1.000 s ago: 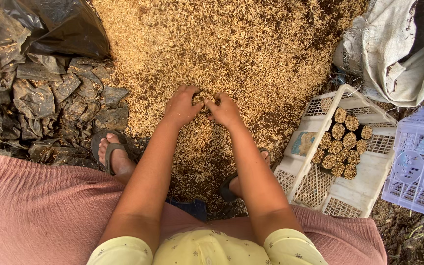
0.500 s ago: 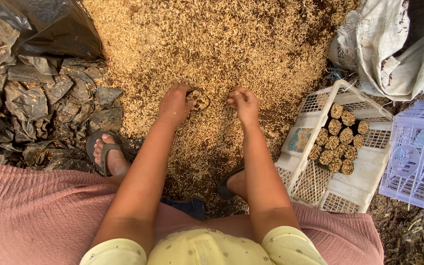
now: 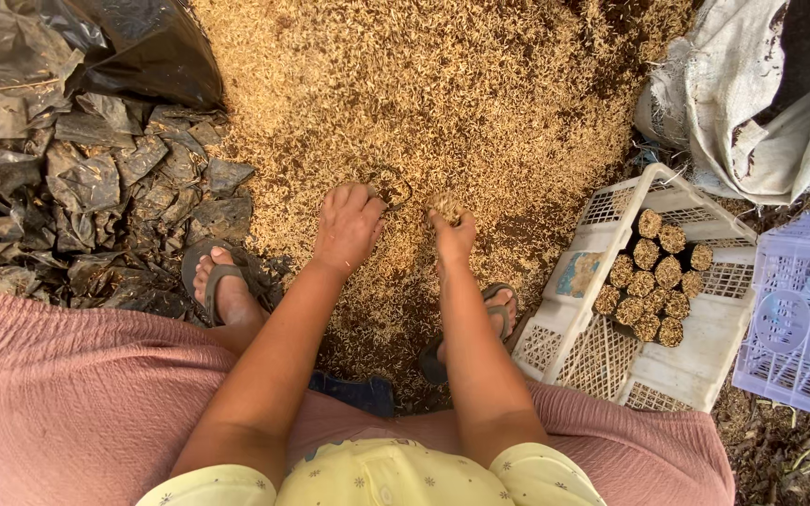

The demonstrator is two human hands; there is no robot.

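Golden husk (image 3: pixel 442 103) covers the ground across the middle of the view, heaped toward the far edge and thinning to dark soil near the person's feet. At the left edge lies crumpled black plastic sheeting (image 3: pixel 67 178), partly cut off by the frame. A sandalled foot (image 3: pixel 222 286) shows just beside it; the other foot is mostly hidden behind the right forearm. The left hand (image 3: pixel 349 228) rests palm down on the husk, fingers together and curled, what lies under them hidden. The right hand (image 3: pixel 452 234) is just beside it, fingers clamped on a small husk-filled tube (image 3: pixel 444 206), which stands upright with its open end up; its length is hidden in the grip. Right of this, a white crate (image 3: pixel 602 361) holds more filled tubes (image 3: pixel 653 276), standing on end. A pale lilac crate (image 3: pixel 799 319) and a grey sack (image 3: pixel 752 112) lie at the right edge, cut off.
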